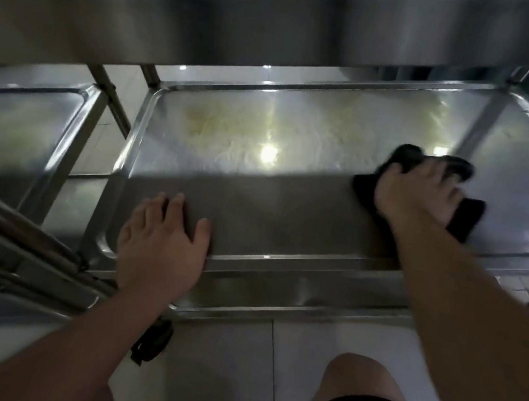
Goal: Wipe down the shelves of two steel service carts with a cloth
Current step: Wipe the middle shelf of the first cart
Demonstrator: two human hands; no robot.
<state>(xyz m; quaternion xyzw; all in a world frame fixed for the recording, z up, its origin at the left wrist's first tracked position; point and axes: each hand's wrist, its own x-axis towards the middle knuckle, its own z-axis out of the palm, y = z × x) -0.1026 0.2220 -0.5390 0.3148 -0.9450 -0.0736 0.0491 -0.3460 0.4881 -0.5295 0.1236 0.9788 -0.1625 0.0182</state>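
My right hand (420, 193) presses the crumpled black cloth (465, 214) flat-fingered against the lower steel shelf (251, 229) of the service cart, at the right of the frame. My left hand (162, 246) rests open on the shelf's near rim, holding nothing. The yellowish stain (206, 121) at upper centre sits well apart from the cloth; I could miss it. Leaning on my left hand might roll the cart away.

Two steel carts: one cart (290, 204) at centre, a second cart (18, 126) at left. One black cloth (462, 211) lies on the centre cart's lower shelf. Two hands: left hand (162, 246), right hand (420, 190). One black caster (152, 342).
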